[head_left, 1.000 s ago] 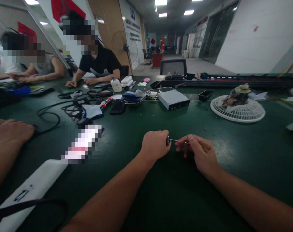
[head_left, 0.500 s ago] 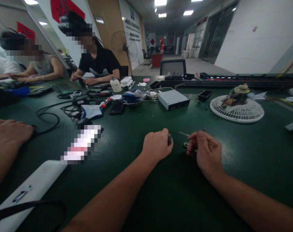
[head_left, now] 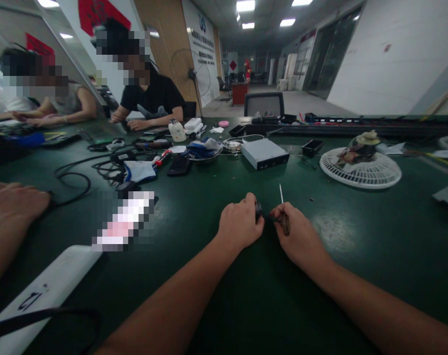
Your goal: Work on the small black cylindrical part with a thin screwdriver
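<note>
At the middle of the green-topped workbench (head_left: 272, 301), the fingers (head_left: 250, 200) of the left hand (head_left: 241, 223) are clenched on a small dark part (head_left: 258, 209), which they largely hide, so its exact form cannot be told. Just beside it, the right hand (head_left: 296, 230) grasps a slim screwdriver (head_left: 285, 224) with a brownish handle, its thin pale shaft pointing upward, clear of the bench. The two hands almost touch. Farther out lie a silver drive enclosure (head_left: 264, 154), a metal bowl (head_left: 205, 159) holding blue fabric, a black phone (head_left: 179, 165), tangled black cables (head_left: 72, 176) and, to the right, a round white fan guard (head_left: 360, 172). A co-worker's hand (head_left: 18, 201) rests on the bench at far left, and a person in a black T-shirt (head_left: 152, 93) sits across the bench
</note>
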A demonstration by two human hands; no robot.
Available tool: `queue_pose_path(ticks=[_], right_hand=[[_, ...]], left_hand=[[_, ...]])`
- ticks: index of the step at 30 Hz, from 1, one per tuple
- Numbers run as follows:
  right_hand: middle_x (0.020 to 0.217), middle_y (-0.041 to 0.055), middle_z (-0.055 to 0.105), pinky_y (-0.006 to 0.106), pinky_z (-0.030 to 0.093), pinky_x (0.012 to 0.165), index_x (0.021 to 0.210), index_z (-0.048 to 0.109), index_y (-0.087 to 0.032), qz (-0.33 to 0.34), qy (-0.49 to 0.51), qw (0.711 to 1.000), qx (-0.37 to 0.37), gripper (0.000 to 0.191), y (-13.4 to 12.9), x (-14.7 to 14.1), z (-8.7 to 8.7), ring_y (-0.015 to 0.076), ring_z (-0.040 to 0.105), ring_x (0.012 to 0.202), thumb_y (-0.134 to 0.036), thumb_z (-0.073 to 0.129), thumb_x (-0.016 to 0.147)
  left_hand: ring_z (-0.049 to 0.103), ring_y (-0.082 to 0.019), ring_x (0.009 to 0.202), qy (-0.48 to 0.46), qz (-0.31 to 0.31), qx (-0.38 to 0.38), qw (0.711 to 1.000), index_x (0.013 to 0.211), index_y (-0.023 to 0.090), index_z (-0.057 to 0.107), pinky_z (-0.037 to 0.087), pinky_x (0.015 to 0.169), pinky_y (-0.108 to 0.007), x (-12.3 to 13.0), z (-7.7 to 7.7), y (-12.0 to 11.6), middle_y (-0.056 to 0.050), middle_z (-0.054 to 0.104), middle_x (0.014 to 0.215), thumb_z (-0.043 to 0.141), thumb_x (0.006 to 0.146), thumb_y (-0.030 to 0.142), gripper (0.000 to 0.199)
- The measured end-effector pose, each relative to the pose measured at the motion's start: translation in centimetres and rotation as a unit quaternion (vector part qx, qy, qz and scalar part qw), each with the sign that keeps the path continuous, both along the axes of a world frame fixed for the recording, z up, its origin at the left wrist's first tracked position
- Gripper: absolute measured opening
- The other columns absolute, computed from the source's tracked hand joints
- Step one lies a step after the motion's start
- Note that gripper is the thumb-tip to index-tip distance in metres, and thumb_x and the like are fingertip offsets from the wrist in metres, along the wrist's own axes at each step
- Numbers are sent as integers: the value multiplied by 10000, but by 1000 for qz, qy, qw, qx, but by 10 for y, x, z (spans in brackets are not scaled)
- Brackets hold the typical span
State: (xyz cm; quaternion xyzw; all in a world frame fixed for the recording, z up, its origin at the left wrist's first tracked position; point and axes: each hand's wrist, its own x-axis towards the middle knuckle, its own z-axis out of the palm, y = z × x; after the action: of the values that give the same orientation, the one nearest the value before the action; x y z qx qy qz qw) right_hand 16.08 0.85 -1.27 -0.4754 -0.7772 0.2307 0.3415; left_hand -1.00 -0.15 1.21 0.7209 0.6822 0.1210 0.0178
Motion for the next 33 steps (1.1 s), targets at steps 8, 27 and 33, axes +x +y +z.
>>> queue_pose_path(ticks=[8, 27, 33], right_hand=[[1083, 78, 737, 419, 572, 869, 910, 493, -255, 6, 108, 992, -59, 168, -2, 0, 5, 261, 730, 1058, -115, 561, 847], [1030, 67, 765, 403, 560, 898, 956, 429, -262, -11, 284, 952, -112, 291, 6, -1, -3, 237, 747, 994, -262, 710, 878], [1113, 65, 751, 427, 567, 912, 946, 419, -268, 16, 233, 964, -131, 331, 5, -2, -3, 250, 744, 1027, -137, 683, 795]], left_hand=[[725, -273, 887, -19, 5, 4, 1000, 1139, 216, 488, 539, 802, -382, -2, -2, 1, -80, 721, 968, 610, 893, 343, 303], [707, -268, 848, -18, -71, 29, 997, 1118, 230, 516, 528, 734, -386, -5, -4, 1, -51, 726, 1005, 581, 886, 365, 277], [692, -268, 847, -16, -90, 44, 995, 1116, 230, 532, 516, 725, -387, -5, -7, 1, -52, 729, 1023, 563, 901, 370, 258]])
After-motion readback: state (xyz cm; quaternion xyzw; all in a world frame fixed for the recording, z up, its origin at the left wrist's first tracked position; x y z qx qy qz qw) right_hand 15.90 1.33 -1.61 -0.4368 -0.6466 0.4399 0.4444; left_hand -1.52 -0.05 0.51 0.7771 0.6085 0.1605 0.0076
